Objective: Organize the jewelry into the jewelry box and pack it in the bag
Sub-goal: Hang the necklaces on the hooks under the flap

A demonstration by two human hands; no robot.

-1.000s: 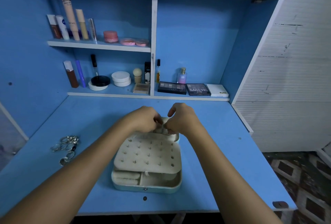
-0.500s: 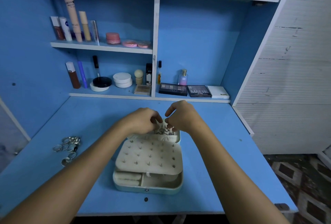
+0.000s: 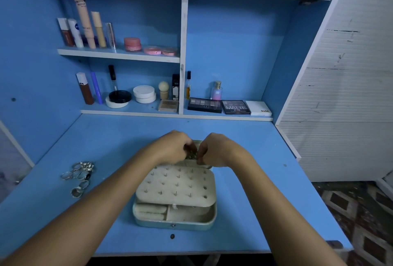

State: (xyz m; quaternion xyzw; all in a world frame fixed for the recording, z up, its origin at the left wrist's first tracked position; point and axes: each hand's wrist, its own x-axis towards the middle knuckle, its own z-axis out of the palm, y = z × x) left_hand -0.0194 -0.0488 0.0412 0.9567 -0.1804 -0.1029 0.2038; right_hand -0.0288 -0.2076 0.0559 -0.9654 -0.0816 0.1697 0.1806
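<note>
Together, left hand (image 3: 172,148) and right hand (image 3: 219,149) pinch jewelry (image 3: 192,155), fingers curled.

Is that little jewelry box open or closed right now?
Open. The jewelry box shows its inner compartments at the front, and the studded earring panel lies exposed above them, while both hands work at its far edge.

Two bare forearms in view, entering from bottom corners of frame. No sleeves visible on either arm up to frame edge. No watch, bracelet or band at either wrist. Left hand (image 3: 172,148) bare: no glove, no ring seen on visible knuckles. Right hand (image 3: 219,149) likewise bare, no glove, no ring seen. Fingertips and nails mostly hidden; nail colour not readable. No marks, tape or bandage seen on either arm.
</note>
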